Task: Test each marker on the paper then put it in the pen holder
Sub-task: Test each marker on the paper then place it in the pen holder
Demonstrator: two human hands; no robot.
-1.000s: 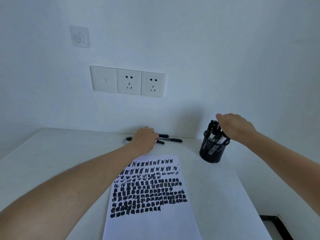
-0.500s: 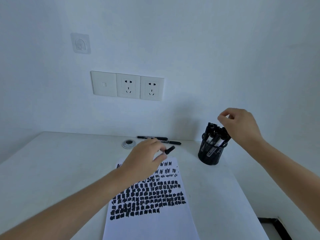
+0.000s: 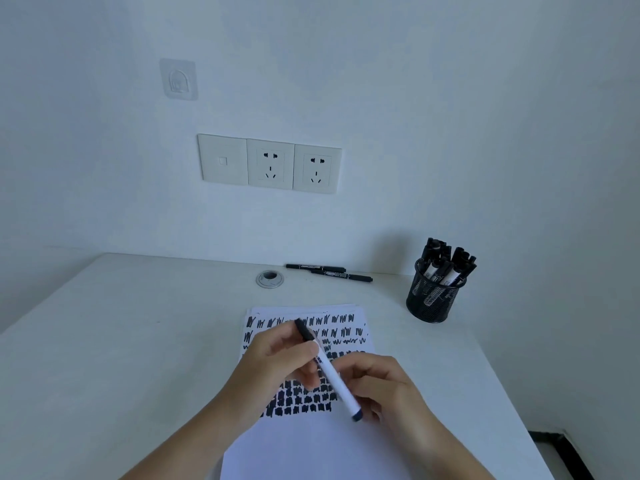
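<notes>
1. White-barrelled marker (image 3: pixel 330 375) with a black cap slants above the paper (image 3: pixel 311 445), its cap end pointing toward the wall.
2. At the cap end, the left hand (image 3: pixel 284 362) pinches it between the thumb and curled fingers.
3. Lower on the barrel, near the dark tail, the right hand (image 3: pixel 384 386) holds it with curled fingers.
4. Black scribbles and blocks fill the upper paper, which lies on the white table (image 3: pixel 121 341).
5. Right of the paper and apart from it, the black mesh pen holder (image 3: pixel 431 301) stands packed with upright markers (image 3: pixel 446 263).
6. Two black pens (image 3: pixel 329 270) lie by the wall beside a round grommet (image 3: pixel 269 279), below the wall sockets (image 3: pixel 270 164).
</notes>
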